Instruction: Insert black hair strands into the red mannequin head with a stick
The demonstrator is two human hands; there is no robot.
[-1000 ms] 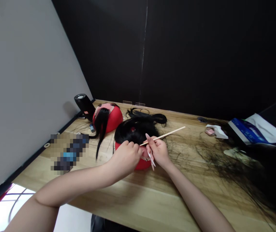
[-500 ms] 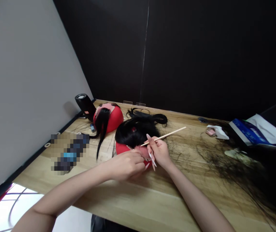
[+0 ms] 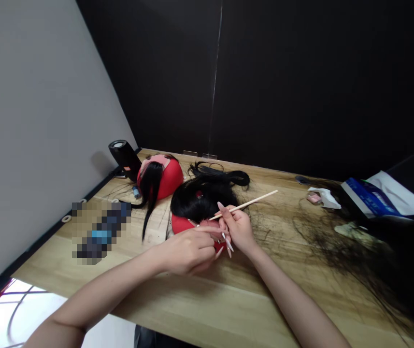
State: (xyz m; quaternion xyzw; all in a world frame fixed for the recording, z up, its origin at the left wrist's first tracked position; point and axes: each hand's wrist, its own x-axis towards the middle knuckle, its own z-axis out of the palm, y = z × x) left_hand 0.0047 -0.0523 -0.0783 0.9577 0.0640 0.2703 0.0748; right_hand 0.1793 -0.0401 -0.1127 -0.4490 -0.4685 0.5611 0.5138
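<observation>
Pale thin stick [image 3: 253, 199], slanting over red dome [image 3: 181, 224], black hair [image 3: 207, 195] draped

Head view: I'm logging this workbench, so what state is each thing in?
Right hand: closed on the stick.
Left hand: index finger extended, others curled.
Wooden stick: held slanting.
Near red dome: partly covered by hair.
Far red dome: hair draped over one side.
Black cylinder: standing on end.
White paper: crumpled.

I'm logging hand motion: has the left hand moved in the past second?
Yes: judged against the table, the left hand has shifted toward the front edge, away from the black hair.
</observation>
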